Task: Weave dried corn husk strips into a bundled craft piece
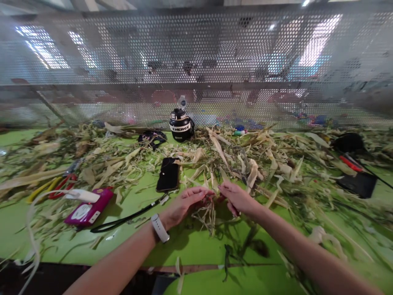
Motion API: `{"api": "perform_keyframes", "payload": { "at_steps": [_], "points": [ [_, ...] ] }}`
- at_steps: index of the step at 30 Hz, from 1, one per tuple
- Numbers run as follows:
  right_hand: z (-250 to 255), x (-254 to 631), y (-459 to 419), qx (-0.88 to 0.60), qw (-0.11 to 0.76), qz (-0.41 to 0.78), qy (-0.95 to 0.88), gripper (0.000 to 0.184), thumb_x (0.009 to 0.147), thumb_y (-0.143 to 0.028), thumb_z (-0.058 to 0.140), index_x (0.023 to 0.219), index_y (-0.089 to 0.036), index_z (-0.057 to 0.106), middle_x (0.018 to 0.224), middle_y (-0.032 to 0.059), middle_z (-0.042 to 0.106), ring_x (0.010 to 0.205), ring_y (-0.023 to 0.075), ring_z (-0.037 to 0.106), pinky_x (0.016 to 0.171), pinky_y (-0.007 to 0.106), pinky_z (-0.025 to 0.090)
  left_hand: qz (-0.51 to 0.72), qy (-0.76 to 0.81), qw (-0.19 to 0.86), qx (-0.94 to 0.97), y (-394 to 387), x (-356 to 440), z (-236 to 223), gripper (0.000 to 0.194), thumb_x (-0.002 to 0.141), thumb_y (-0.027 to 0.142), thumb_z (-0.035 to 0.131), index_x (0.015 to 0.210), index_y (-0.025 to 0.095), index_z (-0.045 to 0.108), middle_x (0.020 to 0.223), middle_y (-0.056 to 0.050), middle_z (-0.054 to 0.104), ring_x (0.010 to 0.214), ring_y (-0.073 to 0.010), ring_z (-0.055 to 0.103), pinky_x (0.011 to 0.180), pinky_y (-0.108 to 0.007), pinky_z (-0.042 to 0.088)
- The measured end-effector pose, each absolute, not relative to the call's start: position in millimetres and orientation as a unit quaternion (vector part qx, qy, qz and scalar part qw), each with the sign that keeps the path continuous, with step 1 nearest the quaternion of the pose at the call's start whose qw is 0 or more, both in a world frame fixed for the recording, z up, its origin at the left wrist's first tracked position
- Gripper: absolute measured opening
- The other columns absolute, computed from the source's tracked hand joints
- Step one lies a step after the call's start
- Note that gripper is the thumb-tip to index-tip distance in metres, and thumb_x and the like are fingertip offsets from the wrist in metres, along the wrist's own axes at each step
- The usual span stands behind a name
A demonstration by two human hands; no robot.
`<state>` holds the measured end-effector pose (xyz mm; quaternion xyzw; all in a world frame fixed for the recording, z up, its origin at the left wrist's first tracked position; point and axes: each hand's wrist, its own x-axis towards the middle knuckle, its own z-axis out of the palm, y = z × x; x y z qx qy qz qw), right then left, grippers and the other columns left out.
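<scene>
My left hand (pixel 192 200), with a white watch band (pixel 160 228) on its wrist, is closed in a pinch on a small bunch of dried husk strips (pixel 208 217). The thin pale ends of the bunch hang below my fingers. Just to the right, my right hand (pixel 236 198) is closed, its fingers curled at the top of the same bunch. Longer husk pieces (pixel 216 143) lie behind both hands. A black phone (pixel 168 174) rests on the green table (pixel 190 256), left of and beyond my left hand.
Dried husk scraps (pixel 101 168) cover much of the table. A magenta power box (pixel 89 208) with a white plug (pixel 83 195) sits at left, near yellow-and-red-handled tools (pixel 63 186). A black "ENERGY" bottle (pixel 180 128) stands before a perforated metal screen (pixel 215 49). A dark flat object (pixel 357 184) lies at right.
</scene>
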<state>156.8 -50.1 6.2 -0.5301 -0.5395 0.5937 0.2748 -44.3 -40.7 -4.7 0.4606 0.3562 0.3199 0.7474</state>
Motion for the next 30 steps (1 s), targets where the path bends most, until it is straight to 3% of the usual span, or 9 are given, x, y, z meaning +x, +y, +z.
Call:
{"api": "perform_keyframes", "payload": {
  "at_steps": [4,10,15,18,20,22,24,26,30],
  "points": [
    [8.2,153.6,-49.1,-0.56,0.234,0.619,-0.5,0.027,0.092,-0.04,0.041,0.073,-0.021,0.04,0.047,-0.0081,0.05,0.028,0.0027,0.03,0.029,0.016,0.018,0.312,0.362,0.736,0.48,-41.6,-42.1,-5.0,0.029,0.07,0.03,0.074,0.096,0.017,0.07,0.09,-0.005,0.069,0.077,-0.0106,0.061,0.075,-0.023,0.046],
    [3.2,160.0,-43.3,-0.556,0.301,0.551,-0.545,0.038,0.08,-0.057,0.054,0.086,-0.02,0.049,0.043,-0.012,0.036,0.033,0.0035,0.026,0.032,0.017,0.016,0.341,0.398,0.706,0.477,-38.2,-38.9,-9.5,0.039,0.068,0.033,0.075,0.102,0.017,0.067,0.08,-0.002,0.066,0.06,-0.0063,0.056,0.052,-0.017,0.038],
    [9.4,170.3,-36.9,-0.537,0.319,0.589,-0.513,0.041,0.077,-0.055,0.059,0.094,-0.018,0.053,0.045,-0.012,0.031,0.035,0.0029,0.023,0.033,0.015,0.015,0.337,0.409,0.707,0.468,-36.4,-38.4,-9.9,0.038,0.067,0.036,0.075,0.099,0.016,0.065,0.076,-0.001,0.064,0.056,-0.0067,0.056,0.047,-0.017,0.035],
    [6.8,175.7,-28.0,-0.559,0.415,0.558,-0.451,0.034,0.078,-0.049,0.06,0.092,-0.019,0.053,0.053,-0.0075,0.043,0.038,0.0053,0.038,0.035,0.017,0.031,0.343,0.415,0.705,0.463,-36.3,-37.0,-9.0,0.037,0.067,0.035,0.075,0.096,0.015,0.062,0.075,-0.001,0.063,0.058,-0.008,0.059,0.047,-0.017,0.037],
    [4.5,178.6,-24.3,-0.552,0.487,0.493,-0.464,0.033,0.081,-0.045,0.058,0.101,-0.021,0.053,0.076,0.0017,0.059,0.063,0.0122,0.059,0.054,0.024,0.05,0.348,0.416,0.706,0.455,-36.4,-35.9,-8.9,0.037,0.067,0.034,0.076,0.095,0.015,0.06,0.075,-0.001,0.064,0.062,-0.0093,0.061,0.049,-0.017,0.039],
    [4.3,179.8,-25.3,-0.54,0.506,0.381,-0.554,0.038,0.082,-0.041,0.057,0.115,-0.024,0.052,0.113,0.0089,0.057,0.104,0.0206,0.057,0.083,0.036,0.051,0.354,0.411,0.714,0.442,-36.5,-35.2,-9.4,0.038,0.065,0.033,0.077,0.093,0.016,0.058,0.075,-0.001,0.065,0.063,-0.0098,0.062,0.049,-0.017,0.04],
    [6.1,178.9,-30.6,-0.525,0.463,0.25,-0.669,0.039,0.082,-0.037,0.058,0.119,-0.025,0.053,0.131,0.0103,0.046,0.122,0.0252,0.044,0.097,0.044,0.043,0.36,0.405,0.721,0.431,-36.4,-35.2,-10.2,0.038,0.064,0.033,0.078,0.091,0.016,0.057,0.075,-0.001,0.066,0.062,-0.0093,0.061,0.049,-0.016,0.039],
    [8.5,176.4,-37.4,-0.499,0.386,0.171,-0.757,0.032,0.082,-0.032,0.058,0.112,-0.022,0.06,0.126,0.0119,0.048,0.118,0.0258,0.047,0.096,0.045,0.043,0.362,0.404,0.724,0.427,-36.3,-35.5,-10.8,0.038,0.064,0.032,0.078,0.09,0.016,0.057,0.075,0.0,0.065,0.06,-0.0086,0.061,0.049,-0.016,0.039],
    [8.7,172.3,-44.6,-0.429,0.25,0.165,-0.852,0.029,0.08,-0.031,0.061,0.107,-0.021,0.064,0.111,0.0107,0.056,0.103,0.0225,0.055,0.088,0.041,0.049,0.362,0.409,0.721,0.427,-36.1,-36.1,-10.4,0.04,0.064,0.032,0.078,0.093,0.016,0.057,0.074,0.001,0.065,0.059,-0.0075,0.059,0.051,-0.017,0.04]
  ]
}}
